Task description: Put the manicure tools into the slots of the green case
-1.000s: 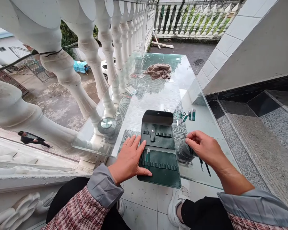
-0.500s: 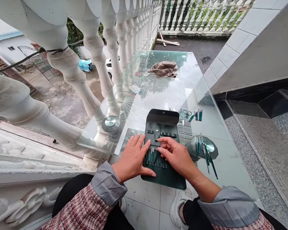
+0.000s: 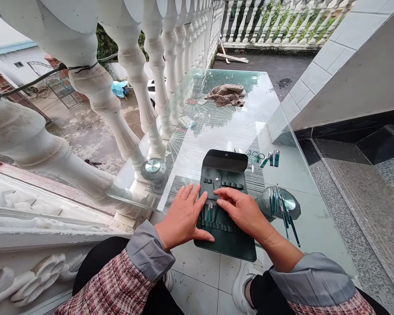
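A dark green manicure case (image 3: 223, 250) lies unfolded on the glass table, with its black flap at the far end. Several slim green-handled tools (image 3: 211, 213) stand in the elastic loops of its lower half. My left hand (image 3: 180, 216) rests flat along the case's left edge, fingers spread and thumb across its near part. Over the middle of the case is my right hand (image 3: 243, 212), its index finger and thumb bent and slightly apart just above the tools' tips; no tool shows between them. The remaining fingers are partly hidden.
Right of the case lies a bundle of slim metal tools (image 3: 280, 208). Small scissors (image 3: 256, 156) and nail clippers (image 3: 274, 158) sit beyond it. A crumpled brown cloth (image 3: 226, 95) is at the table's far end. White balusters (image 3: 128, 118) run along the left side.
My right thumb and index finger have come off the tool they were touching in the loops and shifted slightly upward. My left hand stays on the case.
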Action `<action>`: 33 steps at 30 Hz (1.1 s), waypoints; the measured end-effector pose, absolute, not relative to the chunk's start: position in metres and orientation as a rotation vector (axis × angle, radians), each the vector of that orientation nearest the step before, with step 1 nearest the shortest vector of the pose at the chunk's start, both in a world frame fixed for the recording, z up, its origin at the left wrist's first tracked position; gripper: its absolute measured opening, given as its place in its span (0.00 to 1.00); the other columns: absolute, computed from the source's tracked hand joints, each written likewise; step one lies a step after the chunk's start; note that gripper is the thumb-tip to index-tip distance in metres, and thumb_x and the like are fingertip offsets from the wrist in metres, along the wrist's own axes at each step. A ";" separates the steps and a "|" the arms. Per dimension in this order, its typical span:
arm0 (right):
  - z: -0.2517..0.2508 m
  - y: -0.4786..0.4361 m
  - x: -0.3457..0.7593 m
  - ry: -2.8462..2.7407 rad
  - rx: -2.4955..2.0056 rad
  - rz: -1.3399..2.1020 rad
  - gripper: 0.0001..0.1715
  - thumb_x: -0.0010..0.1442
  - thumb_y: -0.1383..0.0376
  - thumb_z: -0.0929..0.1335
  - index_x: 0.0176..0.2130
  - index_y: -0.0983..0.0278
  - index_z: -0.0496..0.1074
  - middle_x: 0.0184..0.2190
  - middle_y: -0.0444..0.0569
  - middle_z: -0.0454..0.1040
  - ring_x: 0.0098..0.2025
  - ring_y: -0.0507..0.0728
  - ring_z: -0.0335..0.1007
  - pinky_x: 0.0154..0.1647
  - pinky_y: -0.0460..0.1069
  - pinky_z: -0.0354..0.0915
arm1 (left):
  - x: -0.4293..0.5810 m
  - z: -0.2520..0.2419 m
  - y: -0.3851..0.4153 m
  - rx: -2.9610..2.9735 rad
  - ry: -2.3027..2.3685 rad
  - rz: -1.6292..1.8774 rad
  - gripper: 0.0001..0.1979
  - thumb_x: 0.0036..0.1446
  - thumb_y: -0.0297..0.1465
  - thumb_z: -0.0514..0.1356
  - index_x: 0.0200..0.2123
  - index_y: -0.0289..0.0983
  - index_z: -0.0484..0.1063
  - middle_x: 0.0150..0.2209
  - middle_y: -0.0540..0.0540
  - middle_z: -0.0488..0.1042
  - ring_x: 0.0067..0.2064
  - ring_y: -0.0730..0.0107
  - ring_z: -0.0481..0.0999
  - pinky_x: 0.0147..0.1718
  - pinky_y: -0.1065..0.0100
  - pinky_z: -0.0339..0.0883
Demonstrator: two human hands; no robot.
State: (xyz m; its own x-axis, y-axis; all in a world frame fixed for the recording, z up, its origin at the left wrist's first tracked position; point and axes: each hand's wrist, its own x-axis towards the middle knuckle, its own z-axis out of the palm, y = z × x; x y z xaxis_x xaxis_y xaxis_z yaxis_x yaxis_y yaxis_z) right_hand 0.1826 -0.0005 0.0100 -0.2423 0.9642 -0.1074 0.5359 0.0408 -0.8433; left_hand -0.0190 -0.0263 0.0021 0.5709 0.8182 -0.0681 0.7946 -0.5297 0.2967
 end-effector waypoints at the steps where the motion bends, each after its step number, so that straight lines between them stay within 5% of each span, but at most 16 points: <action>1: 0.010 0.001 0.182 -1.861 -1.503 1.071 0.13 0.58 0.64 0.65 0.41 0.62 0.76 0.34 0.47 0.76 0.36 0.55 0.72 0.43 0.52 0.67 | -0.019 0.002 -0.026 2.516 1.328 0.126 0.62 0.38 0.63 0.65 0.66 0.26 0.56 0.66 0.22 0.54 0.68 0.30 0.51 0.63 0.37 0.51; 19: 0.007 -0.006 0.189 -2.160 -1.325 0.847 0.14 0.63 0.68 0.60 0.39 0.62 0.74 0.37 0.50 0.75 0.41 0.57 0.72 0.45 0.53 0.68 | -0.020 0.000 -0.027 2.513 1.329 0.153 0.63 0.37 0.64 0.65 0.66 0.26 0.56 0.66 0.22 0.54 0.68 0.31 0.52 0.63 0.37 0.51; 33: 0.006 0.008 0.298 -1.973 -2.273 0.319 0.14 0.56 0.52 0.65 0.35 0.60 0.68 0.31 0.48 0.73 0.32 0.59 0.68 0.30 0.51 0.57 | -0.019 0.002 -0.027 2.484 1.344 0.148 0.63 0.37 0.66 0.63 0.67 0.29 0.55 0.67 0.22 0.53 0.68 0.29 0.51 0.62 0.35 0.52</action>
